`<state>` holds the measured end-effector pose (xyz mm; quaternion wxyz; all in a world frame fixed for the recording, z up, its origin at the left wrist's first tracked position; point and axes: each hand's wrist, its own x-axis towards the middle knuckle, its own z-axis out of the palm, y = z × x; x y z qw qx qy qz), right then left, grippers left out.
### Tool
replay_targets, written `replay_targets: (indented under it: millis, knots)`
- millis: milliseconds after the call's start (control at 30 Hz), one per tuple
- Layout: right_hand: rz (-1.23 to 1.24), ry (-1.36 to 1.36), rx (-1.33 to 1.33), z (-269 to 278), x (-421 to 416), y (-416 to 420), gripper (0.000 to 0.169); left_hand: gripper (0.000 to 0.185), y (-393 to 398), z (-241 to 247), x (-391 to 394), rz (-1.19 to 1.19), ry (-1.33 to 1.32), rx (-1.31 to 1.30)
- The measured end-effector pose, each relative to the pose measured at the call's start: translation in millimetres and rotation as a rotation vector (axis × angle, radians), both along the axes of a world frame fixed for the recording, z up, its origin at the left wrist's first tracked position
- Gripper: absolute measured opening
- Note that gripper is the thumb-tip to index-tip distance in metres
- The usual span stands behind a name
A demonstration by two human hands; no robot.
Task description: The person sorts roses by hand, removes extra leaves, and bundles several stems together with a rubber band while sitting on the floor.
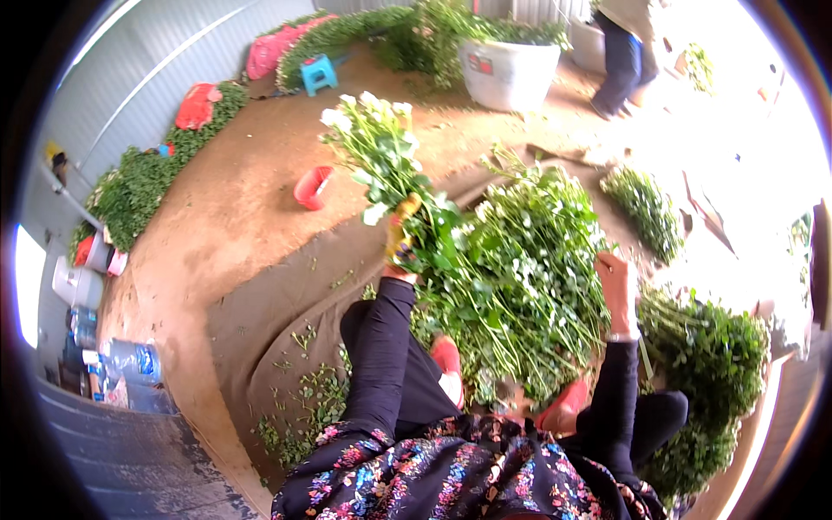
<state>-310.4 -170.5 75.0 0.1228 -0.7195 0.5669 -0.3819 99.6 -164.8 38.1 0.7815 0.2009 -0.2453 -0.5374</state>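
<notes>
My left hand, in a yellow patterned glove, grips a bunch of white roses by the stems. The blooms point up and away from me, with green leaves around the hand. Before me lies a large heap of cut leafy flower stems, between my feet and beyond. My right hand is bare, with curled fingers, at the heap's right edge. Whether a thin stem sits between its fingers cannot be made out. A second leafy pile lies right of my right forearm.
Brown cloth with loose clippings covers the ground at left. A red plastic container lies beyond it. Further off are a blue stool, a large white tub and a person. Water bottles stand at far left.
</notes>
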Motion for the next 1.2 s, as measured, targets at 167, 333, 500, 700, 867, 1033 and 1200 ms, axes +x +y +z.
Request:
replay_targets:
  millis: [167,333,500,700,867,1033,1200]
  knots:
    - [-0.005,-0.572,0.318,7,51,39,0.013,0.051,-5,5,-9,-0.231,0.215,-0.089]
    - [0.228,-1.049,0.459,-6,104,59,0.016,0.062,6,33,-21,-0.393,0.175,-0.275]
    - [0.345,-1.108,0.553,-18,135,62,0.017,0.064,13,36,-21,-0.431,0.251,-0.236]
    - [0.354,-0.855,0.512,-13,136,64,0.014,0.057,-12,5,-23,-0.647,0.145,-0.321]
    - [0.405,-0.57,0.313,0,152,65,0.016,0.055,16,33,-1,-0.382,-0.001,-0.221]
    - [0.459,-0.32,0.243,5,153,52,0.016,0.053,11,19,8,-0.239,-0.001,-0.126]
    - [0.702,-0.649,0.408,-21,156,36,0.021,0.051,2,15,-5,-0.215,0.032,-0.055]
